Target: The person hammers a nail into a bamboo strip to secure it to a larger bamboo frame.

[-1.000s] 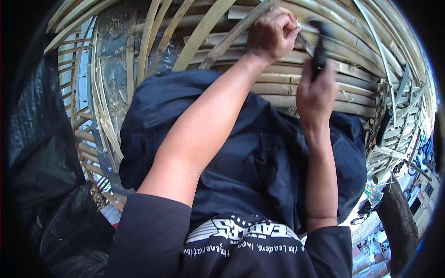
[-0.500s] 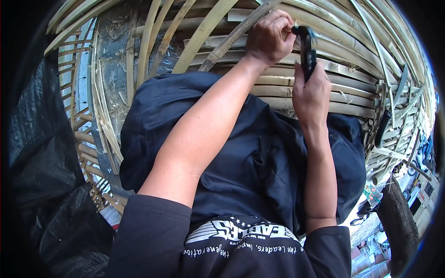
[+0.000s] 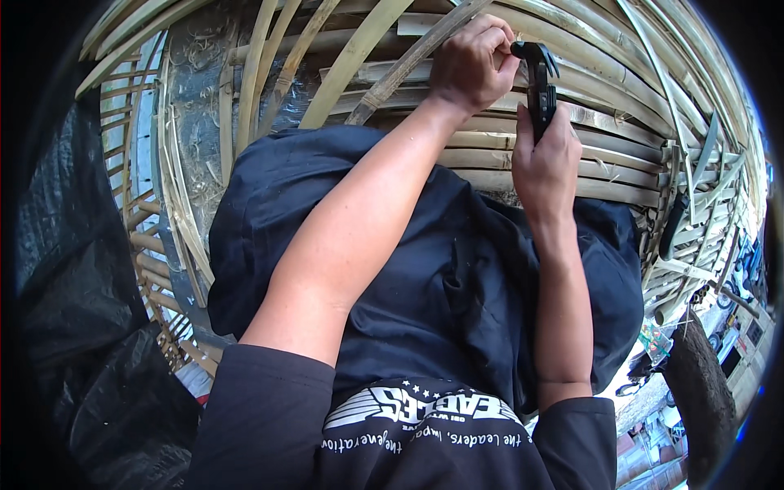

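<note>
My right hand [image 3: 549,159] is wrapped round the handle of a black claw hammer [image 3: 541,86], its head up and its claw toward the right. The hammer's striking face sits right beside the fingertips of my left hand [image 3: 474,65]. Those fingertips are pinched together over the bamboo slats [image 3: 600,82]; whatever they hold is too small and hidden to make out. A darker bamboo strip [image 3: 416,61] runs slantwise under and beside my left hand.
Loose bamboo strips [image 3: 359,61] lean at the upper left over a dark, shaving-strewn surface [image 3: 196,122]. A dark knife-like tool [image 3: 674,224] hangs at the slats' right end. Black plastic sheeting [image 3: 73,269] fills the left; a thick post [image 3: 701,392] stands lower right.
The hammer's head, blurred before, now shows sharply, its claw swung slightly to the right. Both hands keep nearly the same place and grip.
</note>
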### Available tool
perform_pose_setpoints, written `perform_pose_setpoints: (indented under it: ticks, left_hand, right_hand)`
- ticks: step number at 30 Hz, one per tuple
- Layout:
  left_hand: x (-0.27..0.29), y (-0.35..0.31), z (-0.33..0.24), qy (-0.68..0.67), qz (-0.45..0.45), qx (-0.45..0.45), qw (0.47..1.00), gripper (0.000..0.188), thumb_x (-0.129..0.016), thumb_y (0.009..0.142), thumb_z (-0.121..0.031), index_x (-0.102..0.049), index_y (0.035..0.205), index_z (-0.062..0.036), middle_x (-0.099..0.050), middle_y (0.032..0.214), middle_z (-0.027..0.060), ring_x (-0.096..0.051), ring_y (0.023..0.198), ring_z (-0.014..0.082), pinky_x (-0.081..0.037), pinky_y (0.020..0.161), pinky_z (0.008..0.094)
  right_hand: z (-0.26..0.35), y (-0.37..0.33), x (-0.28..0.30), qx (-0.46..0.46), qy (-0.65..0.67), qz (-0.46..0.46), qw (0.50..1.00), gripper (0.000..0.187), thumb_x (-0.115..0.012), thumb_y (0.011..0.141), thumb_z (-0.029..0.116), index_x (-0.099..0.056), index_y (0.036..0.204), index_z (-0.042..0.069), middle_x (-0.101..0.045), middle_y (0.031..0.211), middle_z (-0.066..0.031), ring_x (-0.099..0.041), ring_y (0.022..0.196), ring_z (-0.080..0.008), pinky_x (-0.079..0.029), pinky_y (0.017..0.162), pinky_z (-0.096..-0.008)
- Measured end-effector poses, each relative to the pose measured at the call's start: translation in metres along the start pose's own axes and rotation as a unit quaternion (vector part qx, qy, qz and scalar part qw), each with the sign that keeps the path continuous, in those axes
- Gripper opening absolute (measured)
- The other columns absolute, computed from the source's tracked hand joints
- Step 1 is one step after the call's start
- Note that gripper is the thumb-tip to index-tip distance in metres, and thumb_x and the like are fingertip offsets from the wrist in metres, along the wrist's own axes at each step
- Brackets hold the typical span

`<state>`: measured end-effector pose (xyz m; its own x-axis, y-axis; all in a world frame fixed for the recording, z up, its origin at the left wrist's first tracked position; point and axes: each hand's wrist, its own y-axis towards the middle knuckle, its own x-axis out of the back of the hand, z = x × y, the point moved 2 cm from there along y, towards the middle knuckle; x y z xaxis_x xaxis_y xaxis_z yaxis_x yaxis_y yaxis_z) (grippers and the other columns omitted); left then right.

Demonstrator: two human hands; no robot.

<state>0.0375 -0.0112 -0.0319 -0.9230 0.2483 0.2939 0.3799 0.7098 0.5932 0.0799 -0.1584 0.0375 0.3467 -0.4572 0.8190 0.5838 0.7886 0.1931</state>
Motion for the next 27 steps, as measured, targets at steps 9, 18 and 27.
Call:
perform_pose_setpoints:
  ticks: [9, 18, 27]
  left_hand:
    - [0.003, -0.001, -0.006, -0.024, -0.008, -0.010, 1.000, 0.018, -0.080, 0.075, -0.011, -0.062, 0.073, -0.0079, -0.068, 0.092, 0.0041, -0.069, 0.082, 0.0278, -0.056, 0.072, 0.0382]
    - [0.001, 0.009, -0.002, -0.022, -0.018, -0.026, 0.999, 0.017, -0.080, 0.074, -0.011, -0.064, 0.073, -0.0083, -0.068, 0.091, 0.0041, -0.070, 0.081, 0.0270, -0.056, 0.071, 0.0383]
    - [0.003, 0.001, -0.006, -0.010, -0.013, -0.009, 1.000, 0.018, -0.080, 0.075, -0.011, -0.063, 0.073, -0.0084, -0.068, 0.091, 0.0043, -0.069, 0.080, 0.0272, -0.056, 0.069, 0.0384]
  right_hand:
    - [0.011, -0.006, 0.015, -0.032, 0.084, -0.070, 0.993, 0.025, -0.066, 0.097, 0.017, -0.054, 0.107, -0.003, -0.066, 0.077, -0.0269, -0.064, 0.073, -0.0498, -0.050, 0.062, -0.0495]
    - [0.014, -0.002, 0.013, -0.004, 0.102, -0.135, 0.986, 0.026, -0.067, 0.096, 0.016, -0.051, 0.102, -0.003, -0.064, 0.074, -0.0283, -0.063, 0.073, -0.0509, -0.048, 0.062, -0.0508]
    - [0.002, -0.001, 0.009, -0.009, 0.061, -0.084, 0.995, 0.027, -0.067, 0.097, 0.019, -0.054, 0.108, -0.002, -0.067, 0.079, -0.0268, -0.065, 0.075, -0.0505, -0.050, 0.063, -0.0512]
